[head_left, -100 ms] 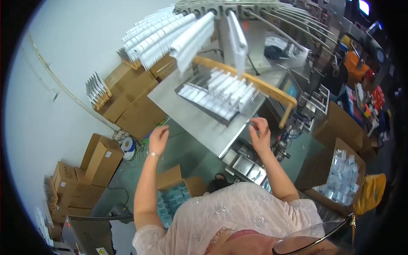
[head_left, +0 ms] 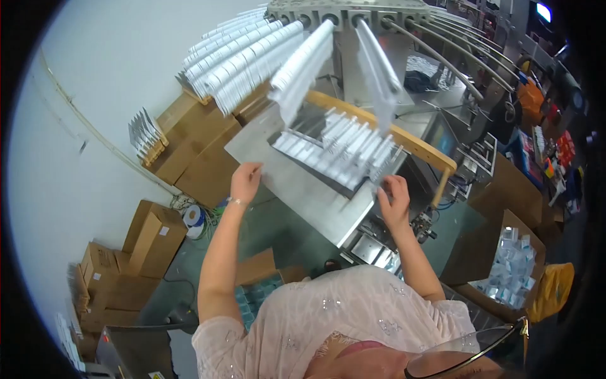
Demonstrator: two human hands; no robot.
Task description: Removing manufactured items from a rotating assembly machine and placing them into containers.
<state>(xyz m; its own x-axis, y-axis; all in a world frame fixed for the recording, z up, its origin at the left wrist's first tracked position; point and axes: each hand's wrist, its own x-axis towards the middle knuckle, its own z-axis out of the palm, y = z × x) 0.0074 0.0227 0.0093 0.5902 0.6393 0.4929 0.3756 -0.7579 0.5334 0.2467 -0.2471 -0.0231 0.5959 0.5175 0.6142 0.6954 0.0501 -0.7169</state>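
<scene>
My left hand (head_left: 246, 183) hovers by the left edge of a metal table (head_left: 297, 205). Its fingers are loosely bent, with nothing in them. Near the table's right side, close to one end of a dark tray (head_left: 315, 168), is my right hand (head_left: 395, 199), thumb and fingers apart and holding nothing. Across the tray lie several white rolled strips (head_left: 350, 142), slightly blurred. Above it, white film-like sleeves (head_left: 306, 60) hang from metal rods (head_left: 435, 54) that fan out from a round machine head (head_left: 347, 9).
A yellow-orange bar (head_left: 391, 126) runs along the table's far side. Cardboard boxes (head_left: 205, 148) stand against the wall on the left. An open carton of clear packs (head_left: 511, 265) sits at the right, and another carton (head_left: 257, 268) with teal packs stands below my left forearm.
Both hands have moved slightly forward and right, the left one closer to the table edge. The whole view has shifted a little. Neither hand has taken hold of anything.
</scene>
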